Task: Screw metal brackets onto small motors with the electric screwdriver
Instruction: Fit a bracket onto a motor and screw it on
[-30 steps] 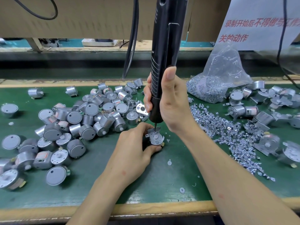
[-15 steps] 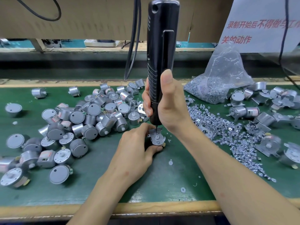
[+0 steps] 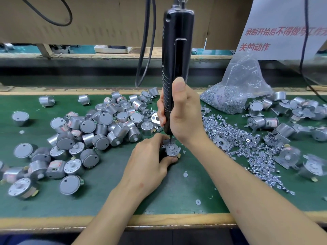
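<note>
Right grip [image 3: 184, 117] is wrapped tight round the lower barrel of the screwdriver [image 3: 177, 50], thumb laid up the front, and I've got the tool standing upright. Its bit [image 3: 171, 138] is down on the far edge of the bracket [image 3: 167, 142], which sits flat on top of the motor [image 3: 172, 149]. Left grip [image 3: 150, 165] is curled round that motor from the left, fingertips on the far side and thumb on the near side, holding it against the desk [image 3: 106, 200]. That puts it on the green mat, about mid-desk, right under the tool. I can't see whether a screw is under the bit.

Just near of the motor, a few white washers [image 3: 185, 174] lie loose on the mat. To the left is a big pile of bare motors [image 3: 106, 126], with stragglers trailing toward the near-left edge. To the right is a wide scatter of screws [image 3: 230, 135] with a loose bracket plate [image 3: 221, 142] lying in it. A clear bag [image 3: 242, 91] of more screws slumps behind that. Far right, there's a heap of motors with brackets on [image 3: 283, 128]. A black cable [image 3: 146, 41] hangs left of the screwdriver, with cardboard [image 3: 88, 18] behind it and a white sign [image 3: 283, 32] with red lettering at upper right.
</note>
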`<state>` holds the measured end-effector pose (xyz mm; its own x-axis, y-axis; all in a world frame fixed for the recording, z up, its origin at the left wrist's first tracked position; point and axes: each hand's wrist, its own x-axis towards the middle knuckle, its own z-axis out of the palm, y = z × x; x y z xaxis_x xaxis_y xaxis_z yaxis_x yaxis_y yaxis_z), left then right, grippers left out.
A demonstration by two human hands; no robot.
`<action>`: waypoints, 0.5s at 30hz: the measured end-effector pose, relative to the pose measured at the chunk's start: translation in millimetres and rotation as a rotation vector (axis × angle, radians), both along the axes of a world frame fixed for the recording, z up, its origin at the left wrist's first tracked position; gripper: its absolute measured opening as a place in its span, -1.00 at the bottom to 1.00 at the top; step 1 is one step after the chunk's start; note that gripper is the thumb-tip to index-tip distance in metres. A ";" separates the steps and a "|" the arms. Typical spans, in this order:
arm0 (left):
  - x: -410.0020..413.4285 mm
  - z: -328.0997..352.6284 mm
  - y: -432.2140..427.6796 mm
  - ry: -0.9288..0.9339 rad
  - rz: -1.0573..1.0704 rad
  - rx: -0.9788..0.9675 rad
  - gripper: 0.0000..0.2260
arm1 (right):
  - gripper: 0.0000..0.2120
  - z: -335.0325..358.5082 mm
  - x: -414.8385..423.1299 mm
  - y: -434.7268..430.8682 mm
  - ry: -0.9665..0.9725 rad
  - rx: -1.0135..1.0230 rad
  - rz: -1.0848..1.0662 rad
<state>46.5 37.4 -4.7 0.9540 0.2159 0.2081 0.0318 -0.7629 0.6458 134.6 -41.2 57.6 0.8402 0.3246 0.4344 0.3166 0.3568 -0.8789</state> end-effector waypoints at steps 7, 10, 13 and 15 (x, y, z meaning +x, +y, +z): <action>-0.3 -0.6 0.2 -0.020 0.022 0.066 -0.64 | -0.32 -1.5 -4.0 -0.8 -0.032 -0.045 -0.140; -1.6 -1.7 -1.7 -0.010 0.027 0.049 -0.66 | -0.24 -1.2 -4.0 -15.1 -0.116 -0.119 -0.149; -3.1 -0.7 -3.7 -0.008 0.044 0.052 -0.68 | -0.29 -5.3 -10.1 -42.9 -0.128 -0.227 -0.263; -5.5 1.2 -7.0 -0.008 0.040 0.059 -0.69 | -0.52 -14.6 -21.0 -64.1 -0.096 -0.291 -0.364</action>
